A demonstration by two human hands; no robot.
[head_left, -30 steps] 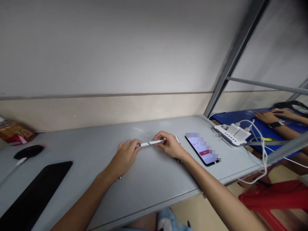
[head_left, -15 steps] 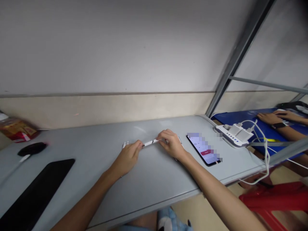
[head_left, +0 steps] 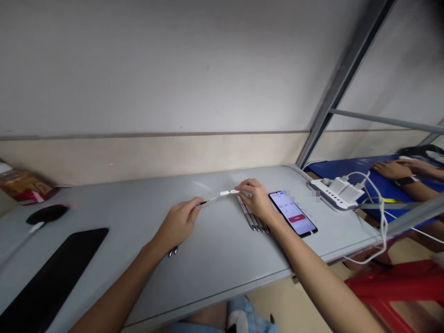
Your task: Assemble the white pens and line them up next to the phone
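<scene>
My left hand is pinched around the dark front part of a pen, near the middle of the desk. From it a thin, pale, translucent piece reaches toward the white pen barrel, which the fingertips of my right hand grip at its right end. Blur hides whether the thin piece still sits inside the barrel. Several grey pens lie side by side on the desk below my right hand, partly covered by it. Under my left wrist show the shiny ends of two pens.
Right of the pens lies a lit phone, then a white power strip with chargers and cables. A black mat and a dark oval object are at left. Beyond the metal frame, another person's hands rest on a blue table.
The white barrel has come apart from the dark front part, showing the thin translucent piece. My right hand has moved slightly up and right, uncovering the grey pens; my left hand has shifted slightly left.
</scene>
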